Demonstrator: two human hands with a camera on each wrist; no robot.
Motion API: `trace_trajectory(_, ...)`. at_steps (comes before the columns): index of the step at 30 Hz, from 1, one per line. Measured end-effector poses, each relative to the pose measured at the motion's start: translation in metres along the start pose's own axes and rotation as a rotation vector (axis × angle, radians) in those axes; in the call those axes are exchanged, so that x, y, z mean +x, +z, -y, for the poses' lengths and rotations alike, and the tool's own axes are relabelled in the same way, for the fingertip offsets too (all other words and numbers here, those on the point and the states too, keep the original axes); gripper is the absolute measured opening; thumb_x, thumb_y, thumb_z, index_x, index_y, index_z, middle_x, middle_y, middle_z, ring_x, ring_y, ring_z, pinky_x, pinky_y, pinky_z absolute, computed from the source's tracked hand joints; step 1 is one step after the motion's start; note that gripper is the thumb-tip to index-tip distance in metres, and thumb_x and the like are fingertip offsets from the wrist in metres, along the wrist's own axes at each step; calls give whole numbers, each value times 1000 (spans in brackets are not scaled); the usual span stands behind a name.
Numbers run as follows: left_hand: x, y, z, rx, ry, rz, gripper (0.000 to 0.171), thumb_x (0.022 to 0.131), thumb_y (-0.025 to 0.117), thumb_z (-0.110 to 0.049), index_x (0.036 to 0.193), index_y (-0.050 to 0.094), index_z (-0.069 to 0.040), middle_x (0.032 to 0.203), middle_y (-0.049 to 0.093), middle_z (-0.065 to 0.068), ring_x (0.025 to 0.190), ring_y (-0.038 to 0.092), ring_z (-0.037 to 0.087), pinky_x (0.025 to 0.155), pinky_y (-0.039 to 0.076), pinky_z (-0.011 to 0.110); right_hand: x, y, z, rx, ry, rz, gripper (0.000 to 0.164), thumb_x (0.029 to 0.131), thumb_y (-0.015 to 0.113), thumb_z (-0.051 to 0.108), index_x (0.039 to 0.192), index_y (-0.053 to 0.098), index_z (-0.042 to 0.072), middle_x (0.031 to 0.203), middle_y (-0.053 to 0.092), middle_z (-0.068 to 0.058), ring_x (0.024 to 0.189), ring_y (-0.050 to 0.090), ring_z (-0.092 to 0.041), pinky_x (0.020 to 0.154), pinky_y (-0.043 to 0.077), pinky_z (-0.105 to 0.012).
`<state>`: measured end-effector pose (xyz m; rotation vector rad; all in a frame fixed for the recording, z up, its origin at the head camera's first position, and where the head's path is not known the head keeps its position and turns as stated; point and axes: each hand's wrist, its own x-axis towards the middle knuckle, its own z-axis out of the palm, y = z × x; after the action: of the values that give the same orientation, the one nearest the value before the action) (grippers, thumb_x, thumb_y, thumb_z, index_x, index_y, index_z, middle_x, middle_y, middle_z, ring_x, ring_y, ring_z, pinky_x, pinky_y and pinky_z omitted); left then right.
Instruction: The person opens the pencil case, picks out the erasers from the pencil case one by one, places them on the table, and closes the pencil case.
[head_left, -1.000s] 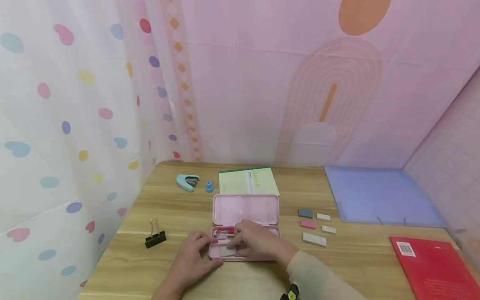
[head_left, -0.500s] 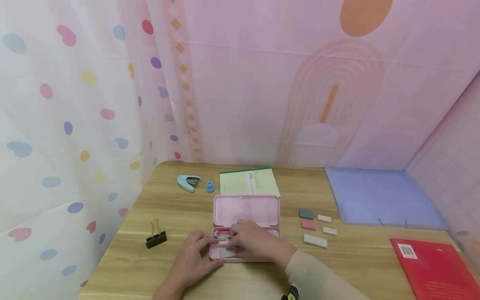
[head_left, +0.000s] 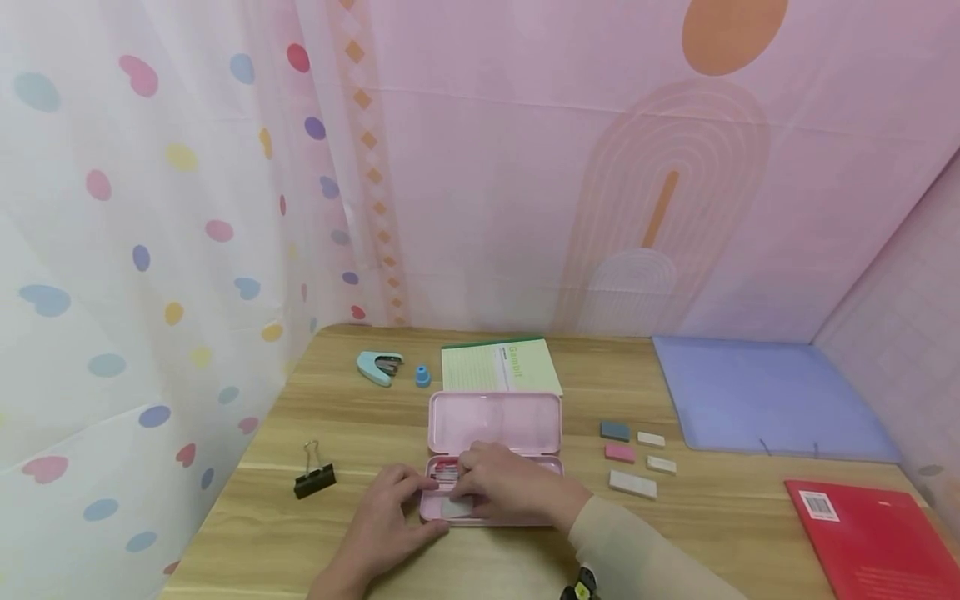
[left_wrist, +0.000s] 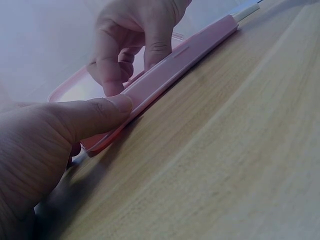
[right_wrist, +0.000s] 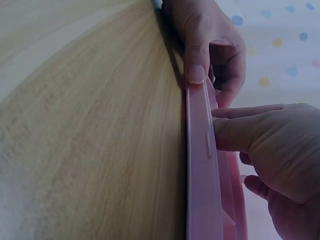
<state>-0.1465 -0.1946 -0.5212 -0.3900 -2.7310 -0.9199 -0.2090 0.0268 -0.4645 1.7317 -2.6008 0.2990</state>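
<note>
An open pink pencil case (head_left: 495,422) stands on the table, its lid tipped back. My left hand (head_left: 386,515) grips the case's left end, the thumb against the front wall in the left wrist view. Over the lower half, my right hand (head_left: 504,482) reaches down with curled fingers. Its fingertips hold a flat pale grey block (head_left: 454,507) in the front compartment; the case wall hides the tips in the left wrist view. Pens (head_left: 444,471), with red and clear barrels, lie in the rear compartment, partly covered by the right hand.
Several eraser-like blocks (head_left: 619,452) lie right of the case. Behind it are a notebook (head_left: 501,365), a blue cone-shaped piece (head_left: 423,376) and a light blue stapler (head_left: 378,367). A binder clip (head_left: 315,481) lies left; a blue folder (head_left: 772,396) and red booklet (head_left: 870,533) lie right.
The pale grey block lies a little flatter under the right fingertips. Both hands stay at the case; the whole head view has shifted slightly.
</note>
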Motion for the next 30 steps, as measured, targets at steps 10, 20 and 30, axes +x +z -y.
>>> trace_trajectory(10, 0, 3, -1, 8, 14, -9, 50, 60, 89, -44, 102, 71, -24, 100, 51, -19, 93, 48, 2, 82, 47, 32, -4, 9, 3, -80, 19, -118, 16, 93, 64, 23, 106, 73, 21, 92, 59, 11, 86, 51, -4, 79, 43, -15)
trace_trajectory(20, 2, 4, -5, 21, 0, 10, 50, 60, 87, -47, 102, 71, -24, 100, 51, -17, 92, 47, 2, 82, 48, 32, -54, 2, 0, 375, 418, -270, 20, 101, 49, 18, 113, 65, 18, 105, 67, 8, 96, 61, -6, 87, 50, -32)
trace_trajectory(30, 2, 1, -3, 20, -61, 48, 49, 63, 85, -49, 104, 70, -26, 100, 51, -17, 90, 46, 2, 81, 48, 30, -179, -5, -14, 511, 757, -399, 17, 99, 53, 12, 106, 67, 16, 91, 63, 10, 78, 57, -4, 69, 50, -25)
